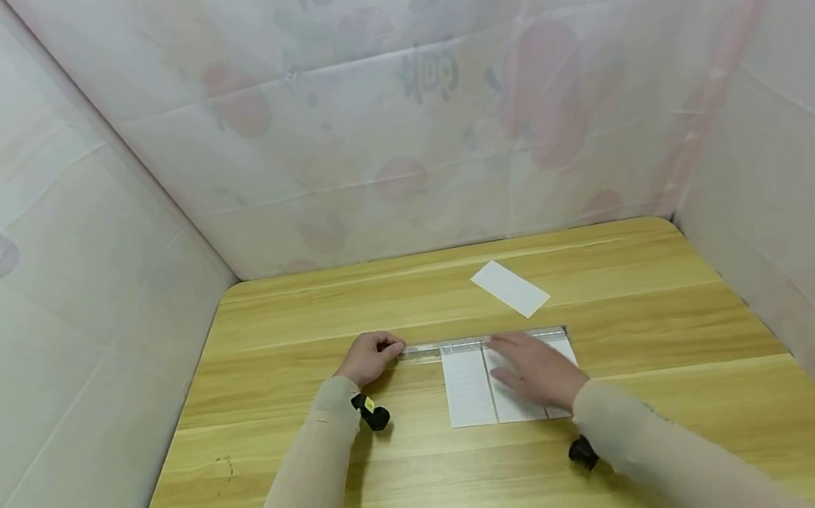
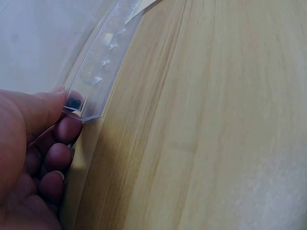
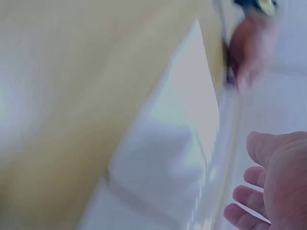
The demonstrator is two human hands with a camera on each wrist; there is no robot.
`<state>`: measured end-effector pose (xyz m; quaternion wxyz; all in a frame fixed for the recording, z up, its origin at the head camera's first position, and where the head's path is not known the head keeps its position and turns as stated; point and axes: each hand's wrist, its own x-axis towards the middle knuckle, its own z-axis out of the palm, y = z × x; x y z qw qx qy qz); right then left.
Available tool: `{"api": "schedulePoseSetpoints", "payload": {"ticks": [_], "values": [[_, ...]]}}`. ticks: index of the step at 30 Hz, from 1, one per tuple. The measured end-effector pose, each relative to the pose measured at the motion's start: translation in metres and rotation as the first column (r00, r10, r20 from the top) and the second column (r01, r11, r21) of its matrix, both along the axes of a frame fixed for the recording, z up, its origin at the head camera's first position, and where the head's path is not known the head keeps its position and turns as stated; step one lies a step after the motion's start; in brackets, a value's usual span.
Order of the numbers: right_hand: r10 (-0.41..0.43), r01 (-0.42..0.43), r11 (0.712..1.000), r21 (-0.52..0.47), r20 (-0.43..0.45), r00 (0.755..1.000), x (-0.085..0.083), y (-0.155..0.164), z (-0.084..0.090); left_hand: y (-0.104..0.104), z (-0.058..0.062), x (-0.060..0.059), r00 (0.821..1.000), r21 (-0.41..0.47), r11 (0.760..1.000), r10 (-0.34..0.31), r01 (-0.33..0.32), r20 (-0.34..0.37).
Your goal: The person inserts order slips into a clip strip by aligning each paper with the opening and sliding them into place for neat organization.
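My left hand [image 1: 370,357] pinches the left end of a long, clear plastic strip [image 1: 421,350] between thumb and forefinger. In the left wrist view this strip [image 2: 96,64] shows a row of bumps along its length and a small dark piece at the held end. Below the strip, three white paper cards [image 1: 468,389] stand side by side, their upper edges along it. My right hand [image 1: 537,369] is over the middle and right cards, partly hiding them. In the right wrist view the right hand [image 3: 288,177] has its fingers spread and holds nothing.
A loose white card [image 1: 510,288] lies at an angle on the wooden table [image 1: 294,317] beyond the strip. Printed fabric walls [image 1: 364,141] enclose the table at the back and both sides. Each wrist carries a small black camera [image 1: 377,417].
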<state>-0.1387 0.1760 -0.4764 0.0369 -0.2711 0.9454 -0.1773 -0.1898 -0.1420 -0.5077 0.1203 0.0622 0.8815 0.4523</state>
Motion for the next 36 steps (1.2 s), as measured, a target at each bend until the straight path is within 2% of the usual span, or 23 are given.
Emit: {"api": "schedulePoseSetpoints", "payload": {"ticks": [3,5,9,13,18,24,29,36], "values": [[-0.048,0.048,0.999,-0.007,-0.016,0.999,-0.015,0.027,0.006,0.001,0.0,0.0,1.0,-0.001,1.0,0.005,-0.005,-0.001],[-0.048,0.049,0.999,0.017,-0.055,0.997,-0.025,0.045,0.009,0.001,0.0,0.0,1.0,0.001,1.0,0.005,-0.005,-0.002],[-0.023,0.034,0.995,0.094,-0.11,0.994,-0.042,0.074,0.014,-0.001,-0.001,-0.001,1.0,0.005,1.0,0.005,-0.005,-0.009],[0.035,-0.015,0.988,0.155,-0.128,0.991,-0.055,0.087,0.017,-0.002,-0.001,-0.001,1.0,0.005,1.0,-0.004,0.004,-0.027],[0.133,-0.115,0.982,0.152,-0.115,0.985,-0.066,0.091,0.013,-0.002,0.0,0.0,1.0,0.01,1.0,0.0,0.0,-0.014],[0.188,-0.167,0.969,0.184,-0.103,0.977,-0.074,0.089,0.006,0.001,-0.003,-0.001,0.999,-0.018,1.0,-0.021,0.02,-0.033],[0.257,-0.219,0.944,0.247,-0.135,0.957,-0.077,0.084,0.009,0.003,-0.001,0.001,1.0,-0.013,1.0,-0.025,0.025,-0.014],[0.284,-0.228,0.898,0.377,-0.101,0.954,-0.08,0.069,0.018,0.001,0.001,0.001,1.0,-0.011,1.0,-0.005,0.004,-0.006]]}}
